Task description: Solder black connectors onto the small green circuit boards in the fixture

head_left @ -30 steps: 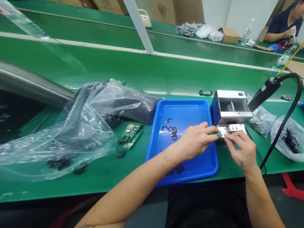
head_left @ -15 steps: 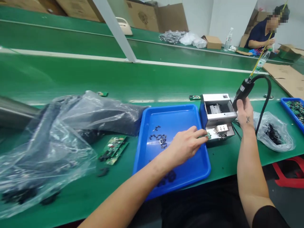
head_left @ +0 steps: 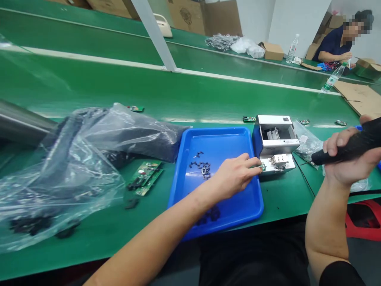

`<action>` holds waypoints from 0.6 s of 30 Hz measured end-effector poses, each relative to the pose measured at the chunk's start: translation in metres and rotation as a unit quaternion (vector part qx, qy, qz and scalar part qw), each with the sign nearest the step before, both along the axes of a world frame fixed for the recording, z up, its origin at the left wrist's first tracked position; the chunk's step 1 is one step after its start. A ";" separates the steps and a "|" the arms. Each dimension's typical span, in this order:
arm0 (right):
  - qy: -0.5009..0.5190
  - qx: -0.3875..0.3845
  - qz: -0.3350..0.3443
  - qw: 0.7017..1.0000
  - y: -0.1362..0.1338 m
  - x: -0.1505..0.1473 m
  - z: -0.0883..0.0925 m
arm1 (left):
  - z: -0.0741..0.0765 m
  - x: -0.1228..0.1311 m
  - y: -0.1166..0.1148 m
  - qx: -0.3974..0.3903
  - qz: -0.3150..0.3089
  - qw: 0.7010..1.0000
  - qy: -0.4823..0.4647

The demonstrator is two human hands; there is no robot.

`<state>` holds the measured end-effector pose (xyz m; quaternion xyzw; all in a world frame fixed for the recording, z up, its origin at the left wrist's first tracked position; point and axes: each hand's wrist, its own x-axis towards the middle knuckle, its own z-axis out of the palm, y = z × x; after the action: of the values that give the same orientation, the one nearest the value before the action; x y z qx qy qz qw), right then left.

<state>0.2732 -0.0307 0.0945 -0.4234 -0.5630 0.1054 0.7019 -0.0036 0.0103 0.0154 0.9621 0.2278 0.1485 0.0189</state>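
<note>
My left hand point(head_left: 235, 174) reaches over the blue tray point(head_left: 217, 137) and pinches a small green circuit board point(head_left: 262, 167). That board is at the front of a silver metal machine point(head_left: 278, 147), which looks like a screw feeder. At the right, my right hand point(head_left: 342, 159) is wrapped round a black electric screwdriver point(head_left: 354, 145), its thin bit pointing left towards the machine but apart from it. Small black plastic parts point(head_left: 204, 169) lie in the tray. Several larger green circuit boards point(head_left: 145, 177) rest on the table left of the tray.
A big clear plastic bag point(head_left: 89, 159) of dark parts covers the left of the green table point(head_left: 104, 254). Another plastic bag point(head_left: 308, 145) lies behind the screwdriver. Small boards point(head_left: 249, 119) stand along the back ledge. Across the bench sits a person point(head_left: 335, 45) near a water bottle point(head_left: 333, 79).
My right hand has moved right and towards me with the screwdriver, away from the machine, tipping it from upright to nearly level. My left hand stays with the board at the machine's front.
</note>
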 end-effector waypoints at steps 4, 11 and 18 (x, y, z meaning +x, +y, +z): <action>0.067 -0.004 0.116 0.991 -0.010 -0.040 0.011 | 0.000 0.000 0.000 0.004 0.000 1.000 0.003; 0.146 0.012 0.194 0.970 0.013 -0.060 -0.018 | 0.005 0.001 -0.002 -0.001 0.007 1.000 0.024; 0.123 0.012 0.193 0.973 0.011 -0.063 -0.025 | 0.008 0.002 -0.003 -0.021 0.005 0.999 0.047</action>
<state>0.2104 -0.0193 0.0694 -0.2823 -0.5444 0.2835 0.7372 -0.0015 0.0077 0.0236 0.9663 0.2364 0.0980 0.0280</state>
